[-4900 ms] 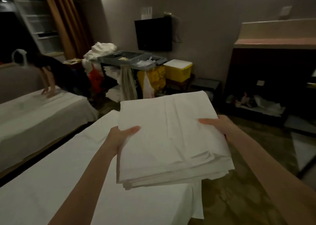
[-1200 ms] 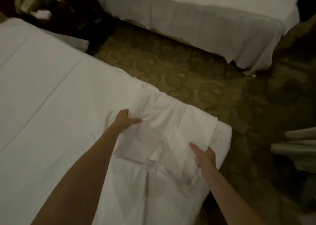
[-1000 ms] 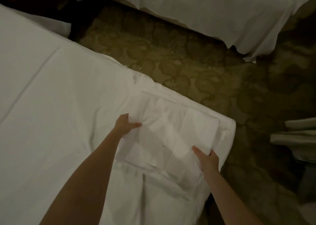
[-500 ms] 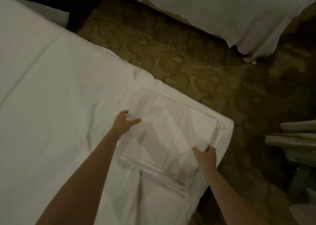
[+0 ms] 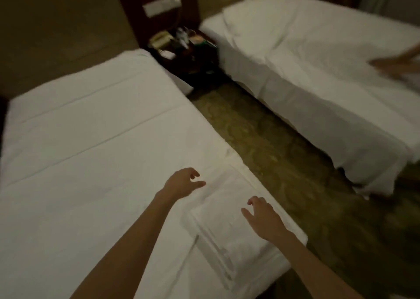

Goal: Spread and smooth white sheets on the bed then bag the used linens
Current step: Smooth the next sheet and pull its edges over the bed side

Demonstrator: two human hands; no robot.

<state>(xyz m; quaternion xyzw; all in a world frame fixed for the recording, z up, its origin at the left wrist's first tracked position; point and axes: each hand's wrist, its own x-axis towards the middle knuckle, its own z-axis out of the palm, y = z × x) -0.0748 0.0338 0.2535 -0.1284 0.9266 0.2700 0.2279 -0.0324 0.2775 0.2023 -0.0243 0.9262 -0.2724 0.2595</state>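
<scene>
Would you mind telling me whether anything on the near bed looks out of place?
Only the folded sheets, lying unspread at the corner of the near bed, beneath both hands, left and right, which hold nothing.

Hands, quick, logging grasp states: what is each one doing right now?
Left hand: open, holding nothing, beside the folded sheet.
Right hand: open, holding nothing, over it.

Dim rm (patterned carpet [image 5: 268, 144]), nightstand [image 5: 193, 57]
</scene>
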